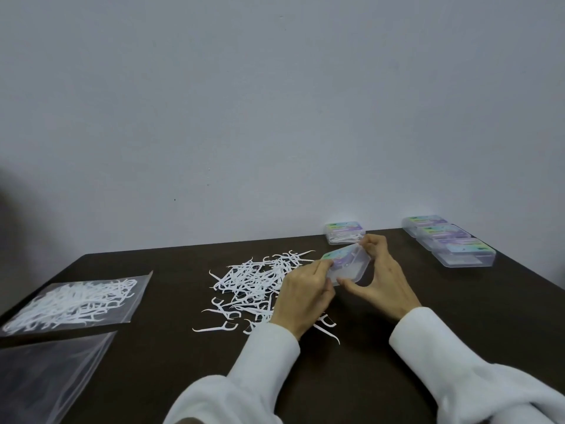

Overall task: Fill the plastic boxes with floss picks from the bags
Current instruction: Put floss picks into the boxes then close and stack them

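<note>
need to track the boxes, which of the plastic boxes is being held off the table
The box between the left hand and right hand; the others sit on the table by the wall.

Between the full bag (75,304) at the left and the loose pile of floss picks (256,283) in the middle we see a bare strip of tabletop (171,301) wide enough for a hand. Near left, an empty clear bag (46,377) covers the corner. Our left hand (301,296) and right hand (379,280) hold a box (347,266) just right of the pile, blocking that path. Behind it, a closed box (344,232) sits against the wall. Far right, a row of boxes (448,244) lines the edge; dark tabletop lies open between that row and our right sleeve (434,341).
</note>
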